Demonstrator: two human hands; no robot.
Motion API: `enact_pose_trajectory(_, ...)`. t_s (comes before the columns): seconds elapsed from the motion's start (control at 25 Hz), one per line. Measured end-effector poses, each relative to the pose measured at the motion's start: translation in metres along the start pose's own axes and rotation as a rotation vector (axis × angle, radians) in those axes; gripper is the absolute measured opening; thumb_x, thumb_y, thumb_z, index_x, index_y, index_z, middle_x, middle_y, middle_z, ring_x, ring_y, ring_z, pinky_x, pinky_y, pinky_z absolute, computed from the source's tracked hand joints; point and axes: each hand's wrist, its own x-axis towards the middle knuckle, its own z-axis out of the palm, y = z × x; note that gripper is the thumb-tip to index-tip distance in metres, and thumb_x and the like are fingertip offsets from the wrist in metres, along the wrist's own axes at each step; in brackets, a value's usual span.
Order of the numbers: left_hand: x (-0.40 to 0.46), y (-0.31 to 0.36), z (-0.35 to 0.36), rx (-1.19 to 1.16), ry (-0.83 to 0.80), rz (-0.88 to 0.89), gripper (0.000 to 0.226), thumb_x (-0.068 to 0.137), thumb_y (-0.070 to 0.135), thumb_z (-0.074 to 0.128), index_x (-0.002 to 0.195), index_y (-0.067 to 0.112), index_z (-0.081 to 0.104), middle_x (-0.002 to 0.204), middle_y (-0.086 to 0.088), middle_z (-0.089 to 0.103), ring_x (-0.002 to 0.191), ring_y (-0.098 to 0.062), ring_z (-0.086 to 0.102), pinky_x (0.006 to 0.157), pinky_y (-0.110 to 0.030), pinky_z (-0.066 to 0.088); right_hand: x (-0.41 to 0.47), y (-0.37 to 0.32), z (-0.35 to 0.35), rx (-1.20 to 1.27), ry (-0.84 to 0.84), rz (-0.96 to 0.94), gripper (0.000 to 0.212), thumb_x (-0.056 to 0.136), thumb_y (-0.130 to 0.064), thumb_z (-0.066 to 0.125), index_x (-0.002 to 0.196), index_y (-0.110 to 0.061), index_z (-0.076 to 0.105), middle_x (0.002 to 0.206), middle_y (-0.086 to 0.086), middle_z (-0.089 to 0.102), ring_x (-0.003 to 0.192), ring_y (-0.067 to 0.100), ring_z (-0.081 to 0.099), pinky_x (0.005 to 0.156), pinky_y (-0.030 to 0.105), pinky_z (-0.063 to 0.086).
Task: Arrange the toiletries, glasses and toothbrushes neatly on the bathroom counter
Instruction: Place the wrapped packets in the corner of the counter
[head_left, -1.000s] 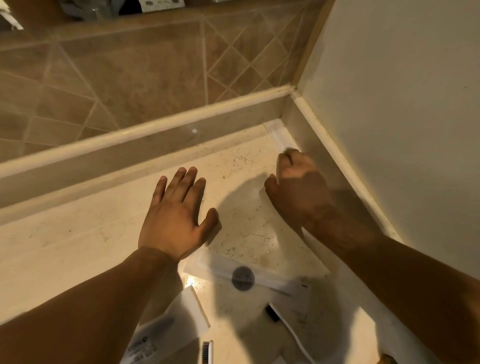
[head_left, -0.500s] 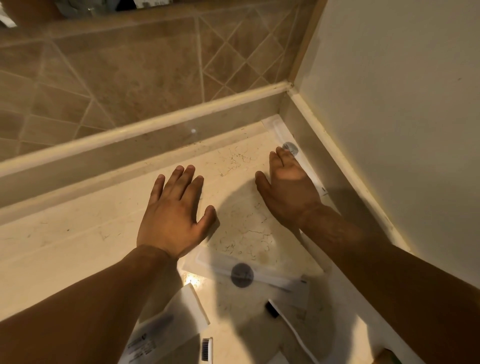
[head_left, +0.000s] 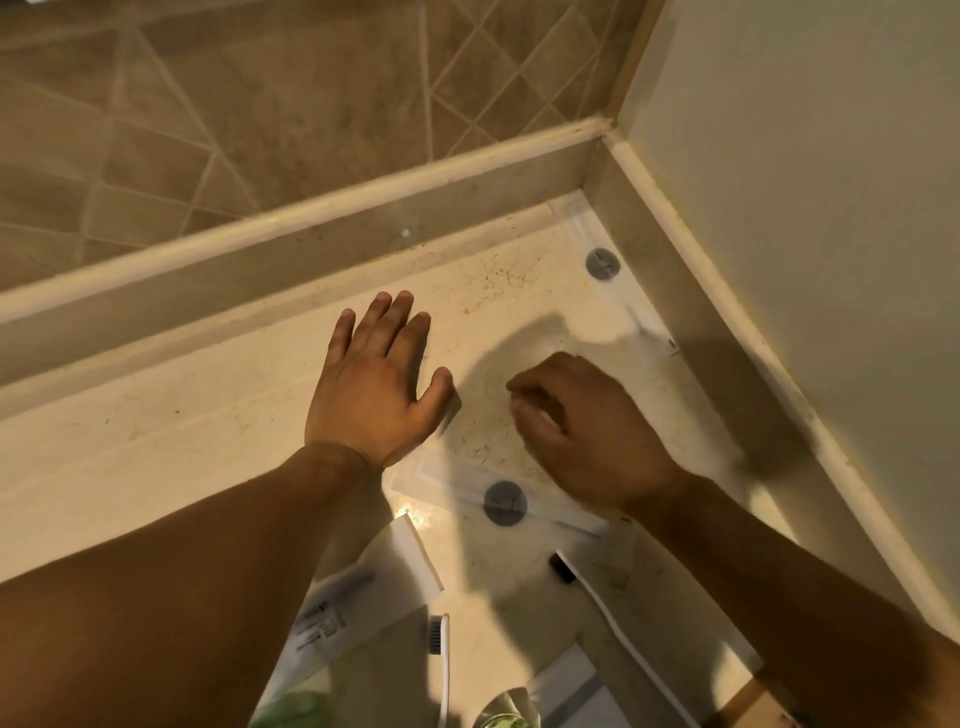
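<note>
1. Head view, hands: the left hand (head_left: 376, 387) lies flat on the counter (head_left: 156, 441) near the picture's centre, fingers straight and close together, thumb out toward 3 o'clock, holding nothing. The right hand (head_left: 587, 436) hovers at about 4 o'clock from it, fingers loosely curled under; nothing shows in its grasp.
2. Head view, task things: a clear wrapped packet with a grey round sticker (head_left: 602, 263) lies along the side splashback at 1 o'clock, tucked toward the corner. A second clear packet (head_left: 504, 501) lies at 6 o'clock from the right hand, partly under its wrist. A white toothbrush with dark bristles (head_left: 597, 587) lies slanted at 5 o'clock, and another toothbrush (head_left: 440, 654) lies near the bottom edge, beside a printed white sachet (head_left: 363, 592). What stands at the very bottom edge is too cropped to name.
3. Judgement: the step in hand seems to be fetching the next packet to set beside the one in the corner. To do it well, the person should pinch the second packet by its edge, keep it flat, and lay it parallel to the first, just beside it, while the left hand steadies without dragging anything.
</note>
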Motion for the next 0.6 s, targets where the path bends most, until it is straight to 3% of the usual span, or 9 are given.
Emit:
enact_pose_trajectory(0.12, -0.001, 0.002, -0.002, -0.025, -0.004, -0.009, 0.068, 0.100, 0.054, 0.031, 0.156, 0.018, 0.043, 0.170, -0.003, 0.027, 0.159, -0.019, 0.014, 0.130, -0.043, 0.001, -0.015, -0.009, 0.014, -0.097, -0.184, 0.017, 0.051, 0.087, -0.065, 0.061, 0.130, -0.037, 0.053, 0.121, -0.017, 0.046, 0.110, 0.003, 0.042, 0.100, 0.022, 0.039)
enact_pose_trajectory(0.24, -0.002, 0.002, -0.003, -0.056, -0.006, -0.007, 0.061, 0.104, 0.044, 0.027, 0.155, 0.015, 0.044, 0.170, -0.005, 0.028, 0.159, -0.019, 0.014, 0.129, -0.045, 0.003, -0.031, -0.012, 0.023, -0.196, -0.203, 0.021, 0.073, 0.076, -0.074, 0.066, 0.136, -0.035, 0.049, 0.128, -0.009, 0.045, 0.113, 0.009, 0.039, 0.104, 0.030, 0.040)
enact_pose_trajectory(0.4, -0.002, 0.000, -0.002, -0.095, 0.042, -0.010, 0.054, 0.104, 0.030, 0.032, 0.151, 0.008, 0.048, 0.166, -0.011, 0.035, 0.158, -0.025, 0.020, 0.129, -0.048, 0.008, -0.046, -0.008, 0.029, -0.145, -0.123, -0.014, 0.053, 0.084, -0.059, 0.070, 0.125, -0.028, 0.059, 0.121, -0.006, 0.056, 0.106, 0.011, 0.047, 0.095, 0.025, 0.042)
enact_pose_trajectory(0.6, 0.000, -0.001, 0.001, -0.115, 0.073, -0.077, 0.054, 0.101, 0.026, 0.040, 0.150, 0.007, 0.047, 0.167, -0.015, 0.032, 0.158, -0.027, 0.017, 0.130, -0.047, 0.006, -0.031, 0.003, 0.025, -0.083, 0.002, 0.174, 0.033, 0.091, -0.051, 0.066, 0.115, -0.030, 0.060, 0.108, -0.012, 0.056, 0.098, 0.007, 0.052, 0.090, 0.025, 0.049)
